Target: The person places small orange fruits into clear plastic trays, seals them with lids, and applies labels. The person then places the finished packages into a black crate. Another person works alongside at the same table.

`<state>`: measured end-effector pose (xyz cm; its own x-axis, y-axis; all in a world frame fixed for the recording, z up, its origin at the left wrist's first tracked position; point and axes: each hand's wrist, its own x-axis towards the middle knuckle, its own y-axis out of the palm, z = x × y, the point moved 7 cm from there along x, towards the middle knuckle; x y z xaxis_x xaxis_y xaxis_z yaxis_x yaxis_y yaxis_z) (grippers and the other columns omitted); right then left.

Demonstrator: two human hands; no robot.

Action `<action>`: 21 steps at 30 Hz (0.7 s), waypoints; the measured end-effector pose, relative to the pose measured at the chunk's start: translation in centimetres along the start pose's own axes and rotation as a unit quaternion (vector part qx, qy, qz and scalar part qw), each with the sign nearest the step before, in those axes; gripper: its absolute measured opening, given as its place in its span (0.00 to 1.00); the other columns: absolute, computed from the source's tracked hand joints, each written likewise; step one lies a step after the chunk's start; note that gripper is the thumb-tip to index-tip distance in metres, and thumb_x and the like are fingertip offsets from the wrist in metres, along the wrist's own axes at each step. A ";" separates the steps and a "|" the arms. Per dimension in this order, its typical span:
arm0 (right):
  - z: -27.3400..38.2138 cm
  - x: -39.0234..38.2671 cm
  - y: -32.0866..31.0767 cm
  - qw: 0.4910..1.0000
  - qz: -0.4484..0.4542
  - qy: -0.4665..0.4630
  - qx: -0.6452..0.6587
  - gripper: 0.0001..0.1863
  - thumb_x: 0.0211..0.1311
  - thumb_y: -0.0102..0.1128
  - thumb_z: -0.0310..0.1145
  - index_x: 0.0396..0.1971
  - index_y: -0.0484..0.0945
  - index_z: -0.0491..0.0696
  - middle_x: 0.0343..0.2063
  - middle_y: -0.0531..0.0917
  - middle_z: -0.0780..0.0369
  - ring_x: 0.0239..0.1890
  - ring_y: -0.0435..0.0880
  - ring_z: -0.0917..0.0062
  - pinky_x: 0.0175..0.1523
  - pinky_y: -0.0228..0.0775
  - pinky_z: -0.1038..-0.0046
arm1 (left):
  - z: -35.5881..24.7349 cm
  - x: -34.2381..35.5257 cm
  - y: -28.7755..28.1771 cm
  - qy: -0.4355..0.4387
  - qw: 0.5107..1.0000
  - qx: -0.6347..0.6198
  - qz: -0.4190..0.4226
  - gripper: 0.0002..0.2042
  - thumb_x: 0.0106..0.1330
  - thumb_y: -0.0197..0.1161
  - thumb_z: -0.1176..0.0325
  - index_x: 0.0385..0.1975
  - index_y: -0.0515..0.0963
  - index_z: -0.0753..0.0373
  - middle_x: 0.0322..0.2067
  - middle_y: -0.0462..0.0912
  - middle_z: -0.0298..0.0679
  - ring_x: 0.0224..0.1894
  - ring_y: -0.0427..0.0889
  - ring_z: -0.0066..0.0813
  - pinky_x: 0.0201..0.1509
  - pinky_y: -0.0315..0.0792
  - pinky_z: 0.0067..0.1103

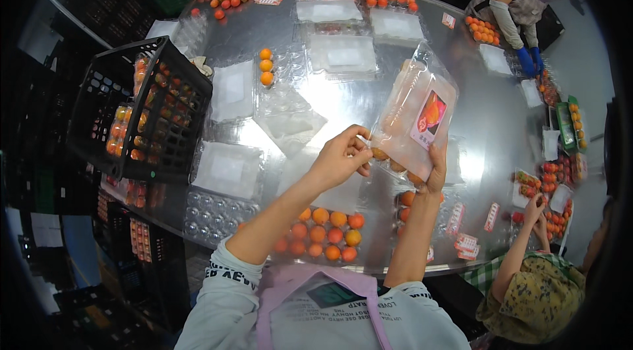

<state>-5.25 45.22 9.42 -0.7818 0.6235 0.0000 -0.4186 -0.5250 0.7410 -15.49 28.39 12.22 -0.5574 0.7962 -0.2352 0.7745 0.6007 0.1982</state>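
Note:
Up in front of me I hold a clear plastic clamshell pack (pixel 409 116), tilted, with a pale sheet and a fruit-picture label on its face. Orange-brown round fruits show along its lower edge. My right hand (pixel 436 168) grips its lower right corner, thumb on the face. At the lower left edge, the fingers of my left hand (pixel 344 155) are pinched against the rim. Below my arms lies a tray of orange-red round fruits (pixel 323 234); more fruits (pixel 407 201) show partly behind my right forearm.
On the metal table (pixel 257 27) are empty clear trays (pixel 214 215), a row of three fruits (pixel 266 66) and loose labels (pixel 467 244). A black crate (pixel 148 109) of packs stands left. Co-workers handle fruit at right, one with blue gloves (pixel 527 61); another person's hands show at the far edge.

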 end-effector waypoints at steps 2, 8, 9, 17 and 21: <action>0.7 -1.2 -0.2 1.000 -0.011 -0.008 -0.022 0.36 0.55 0.57 0.28 0.64 0.53 0.48 0.55 0.68 0.56 0.56 0.71 0.65 0.59 0.68 0.62 | 0.9 -0.9 0.2 0.004 1.000 -0.011 -0.018 0.12 0.62 0.57 0.75 0.44 0.68 0.68 0.27 0.75 0.36 0.27 0.80 0.24 0.30 0.79 0.19; 1.2 -4.7 -0.1 1.000 -0.018 0.014 -0.011 0.40 0.51 0.58 0.25 0.65 0.51 0.47 0.55 0.68 0.54 0.56 0.71 0.65 0.59 0.67 0.63 | 3.1 -4.4 1.3 -0.021 0.999 0.002 -0.046 0.07 0.59 0.57 0.77 0.36 0.69 0.64 0.25 0.73 0.33 0.24 0.77 0.18 0.22 0.71 0.13; 1.2 -5.3 0.0 1.000 -0.015 0.020 -0.005 0.41 0.50 0.58 0.25 0.65 0.50 0.47 0.55 0.68 0.54 0.56 0.71 0.65 0.59 0.67 0.64 | 3.2 -4.8 1.7 0.008 0.999 0.014 -0.034 0.07 0.59 0.57 0.77 0.35 0.69 0.64 0.25 0.72 0.32 0.24 0.76 0.17 0.24 0.70 0.13; -0.1 -9.7 -1.3 0.999 0.006 0.051 -0.007 0.44 0.49 0.59 0.27 0.67 0.48 0.45 0.58 0.66 0.56 0.58 0.69 0.67 0.62 0.63 0.66 | 4.6 -7.5 3.3 0.012 0.999 -0.026 -0.018 0.06 0.61 0.57 0.72 0.33 0.68 0.63 0.26 0.70 0.29 0.27 0.67 0.12 0.29 0.64 0.12; 0.4 -10.9 -1.4 0.997 0.026 0.035 -0.062 0.47 0.46 0.61 0.29 0.67 0.46 0.43 0.59 0.66 0.56 0.59 0.67 0.69 0.62 0.61 0.69 | 5.1 -8.9 3.2 -0.050 0.998 0.044 -0.002 0.05 0.61 0.57 0.71 0.30 0.68 0.63 0.24 0.69 0.27 0.23 0.66 0.10 0.25 0.60 0.11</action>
<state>4.01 39.41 8.68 -0.8320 0.5546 -0.0134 -0.4279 -0.6261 0.6518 -6.51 22.86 10.10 -0.5312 0.7800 -0.3308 0.7980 0.5917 0.1139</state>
